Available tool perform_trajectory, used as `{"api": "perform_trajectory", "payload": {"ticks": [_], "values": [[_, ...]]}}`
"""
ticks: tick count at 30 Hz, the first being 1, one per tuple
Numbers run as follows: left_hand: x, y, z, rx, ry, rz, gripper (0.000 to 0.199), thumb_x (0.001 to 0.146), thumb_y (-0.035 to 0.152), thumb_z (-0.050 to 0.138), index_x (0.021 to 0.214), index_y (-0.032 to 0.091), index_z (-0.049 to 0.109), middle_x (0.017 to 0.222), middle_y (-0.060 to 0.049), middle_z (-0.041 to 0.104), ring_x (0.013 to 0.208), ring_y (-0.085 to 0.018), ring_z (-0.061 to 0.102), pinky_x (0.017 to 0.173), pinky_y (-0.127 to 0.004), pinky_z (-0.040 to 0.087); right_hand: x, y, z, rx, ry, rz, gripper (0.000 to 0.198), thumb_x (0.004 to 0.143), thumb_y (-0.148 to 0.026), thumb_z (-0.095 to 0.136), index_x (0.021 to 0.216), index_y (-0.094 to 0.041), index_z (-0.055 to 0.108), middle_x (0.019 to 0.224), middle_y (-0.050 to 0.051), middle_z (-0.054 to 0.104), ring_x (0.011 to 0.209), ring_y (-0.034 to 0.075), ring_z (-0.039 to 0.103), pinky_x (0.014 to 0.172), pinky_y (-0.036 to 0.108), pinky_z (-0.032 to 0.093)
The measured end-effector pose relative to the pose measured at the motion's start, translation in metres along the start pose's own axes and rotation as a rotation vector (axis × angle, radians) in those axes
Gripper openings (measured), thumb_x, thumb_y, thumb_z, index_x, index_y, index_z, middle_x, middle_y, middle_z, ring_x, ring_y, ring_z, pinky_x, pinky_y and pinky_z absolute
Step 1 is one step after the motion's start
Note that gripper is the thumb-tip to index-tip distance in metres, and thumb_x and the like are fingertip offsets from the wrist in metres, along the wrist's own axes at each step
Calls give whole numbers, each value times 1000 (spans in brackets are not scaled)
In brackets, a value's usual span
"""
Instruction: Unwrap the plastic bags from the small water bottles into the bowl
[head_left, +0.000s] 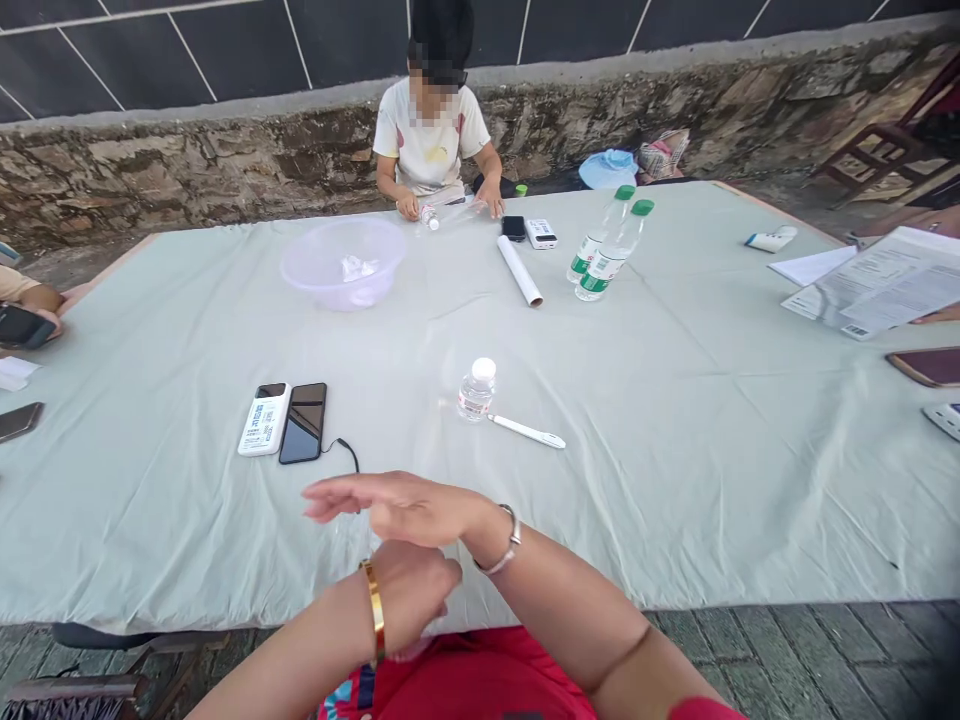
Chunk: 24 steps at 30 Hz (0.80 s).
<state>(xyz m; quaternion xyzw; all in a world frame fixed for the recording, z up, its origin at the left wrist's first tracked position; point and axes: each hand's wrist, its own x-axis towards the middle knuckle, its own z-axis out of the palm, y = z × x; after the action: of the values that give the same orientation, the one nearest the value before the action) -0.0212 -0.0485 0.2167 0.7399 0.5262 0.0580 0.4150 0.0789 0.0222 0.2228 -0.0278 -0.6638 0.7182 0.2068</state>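
Observation:
My right hand [409, 505], with a silver bracelet at the wrist, reaches left with its fingers stretched out flat and nothing in them. It crosses just above my left hand [416, 592], which is closed near the table's front edge, below a gold bracelet [375, 610]. The inside of my left hand is hidden, so I cannot make out what it holds, if anything. Beyond the hands stands a small clear bottle [475, 392] with a white cap, upright. A white pen [526, 431] lies beside its base. To the left, a white power bank [265, 420] lies beside a black phone [303, 424].
On the cloth-covered table [675, 450], a translucent purple basin [341, 255] holds white crumpled material. A white roll [519, 271] and two green-capped bottles [606, 255] are farther back. A person [431, 140] across the table handles a small bottle. Papers [881, 280] are at right.

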Motion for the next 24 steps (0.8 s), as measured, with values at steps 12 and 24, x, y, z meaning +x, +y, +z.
{"api": "perform_trajectory", "payload": {"ticks": [12,24], "values": [[-22,-33,-81,154,300,-134,28,88,40,40,76,22,57,68,0,60,63,-17,52,60,-26,35,-65,36,-11,7,-23,491,44,68,-51,72,91,-14,66,67,-2,59,62,10,55,57,19,41],[-13,-57,-48,-884,177,99,33,78,46,60,63,17,54,62,0,47,57,-13,45,56,-27,38,-75,46,-33,-337,807,406,34,79,-51,60,83,-18,58,65,-4,47,58,10,40,56,23,34]]}}
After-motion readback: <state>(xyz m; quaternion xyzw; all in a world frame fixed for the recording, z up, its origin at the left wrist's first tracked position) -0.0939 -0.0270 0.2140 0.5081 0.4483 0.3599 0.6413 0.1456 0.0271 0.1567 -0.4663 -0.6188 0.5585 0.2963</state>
